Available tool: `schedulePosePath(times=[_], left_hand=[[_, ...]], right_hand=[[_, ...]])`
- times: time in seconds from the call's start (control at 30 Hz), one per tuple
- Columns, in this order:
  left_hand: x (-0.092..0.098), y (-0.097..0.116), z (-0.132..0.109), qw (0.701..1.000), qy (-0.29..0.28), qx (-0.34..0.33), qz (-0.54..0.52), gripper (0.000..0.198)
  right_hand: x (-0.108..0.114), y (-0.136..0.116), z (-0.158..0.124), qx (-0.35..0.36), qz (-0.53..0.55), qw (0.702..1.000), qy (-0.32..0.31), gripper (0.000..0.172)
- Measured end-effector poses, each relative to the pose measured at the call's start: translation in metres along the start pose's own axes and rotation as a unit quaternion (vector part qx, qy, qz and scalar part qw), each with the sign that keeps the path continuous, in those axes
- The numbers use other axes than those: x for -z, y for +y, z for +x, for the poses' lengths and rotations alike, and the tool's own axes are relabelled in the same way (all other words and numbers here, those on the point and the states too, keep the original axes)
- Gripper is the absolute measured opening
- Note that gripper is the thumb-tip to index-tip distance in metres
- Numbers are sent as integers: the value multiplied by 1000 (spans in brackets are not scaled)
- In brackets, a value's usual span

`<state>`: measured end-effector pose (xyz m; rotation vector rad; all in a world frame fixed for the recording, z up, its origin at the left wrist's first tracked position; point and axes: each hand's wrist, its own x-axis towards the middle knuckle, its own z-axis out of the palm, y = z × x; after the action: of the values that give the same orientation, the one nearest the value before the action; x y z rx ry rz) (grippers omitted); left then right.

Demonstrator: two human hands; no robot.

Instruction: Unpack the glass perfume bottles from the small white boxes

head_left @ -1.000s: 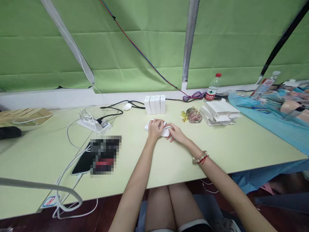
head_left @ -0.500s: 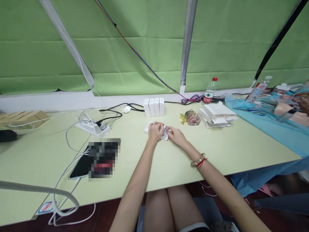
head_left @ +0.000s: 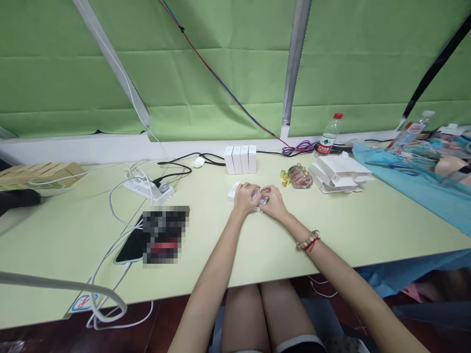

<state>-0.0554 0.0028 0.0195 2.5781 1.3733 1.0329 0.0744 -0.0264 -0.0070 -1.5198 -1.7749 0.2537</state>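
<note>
A small white box (head_left: 232, 192) lies flat on the table in front of me, its left end showing beside my fingers. My left hand (head_left: 246, 198) is closed over the box's middle and presses it to the tabletop. At the box's right end my right hand (head_left: 274, 202) has its thumb and fingers bent together, touching that end. My fingers mostly hide what is between the two hands. Behind them, several like white boxes (head_left: 240, 161) stand upright in a row.
Right of my hands are a clear-wrapped pinkish roll (head_left: 300, 177), yellow tape rolls (head_left: 284, 178), white paper packaging (head_left: 340, 172) and a water bottle (head_left: 328, 136). To the left lie a power strip (head_left: 149, 190), a dark phone (head_left: 128, 245) and white cables. Blue cloth (head_left: 415, 186) covers the right side.
My right hand has moved closer to my left hand, its fingers now curled at the box's right end. The whole view has shifted slightly.
</note>
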Motion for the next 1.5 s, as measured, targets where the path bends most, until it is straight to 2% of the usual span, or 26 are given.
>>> schedulePosePath(times=[0.23,0.57,0.73,0.93,1.07,1.17,1.37,1.5], left_hand=[[-2,5,1,1000,-18,-22,9,20],[-8,2,5,999,-6,43,11,19],[-8,1,7,996,6,86,17,21],[-8,-5,8,994,17,101,28,24],[-6,-13,9,987,49,147,44,24],[-4,-16,11,980,61,185,43,25],[-1,-14,11,977,69,199,32,26],[-2,-15,11,976,67,204,35,27]], right_hand=[[-7,8,2,-17,23,1000,-7,17],[8,7,5,-9,-21,998,-50,21],[14,14,7,-17,-42,998,-45,22],[20,27,10,-13,-22,999,-45,22],[20,38,14,-21,32,999,-39,22],[13,41,15,-57,104,992,-37,24],[1,38,16,-117,270,955,-24,23],[5,36,16,-139,319,938,-6,26]])
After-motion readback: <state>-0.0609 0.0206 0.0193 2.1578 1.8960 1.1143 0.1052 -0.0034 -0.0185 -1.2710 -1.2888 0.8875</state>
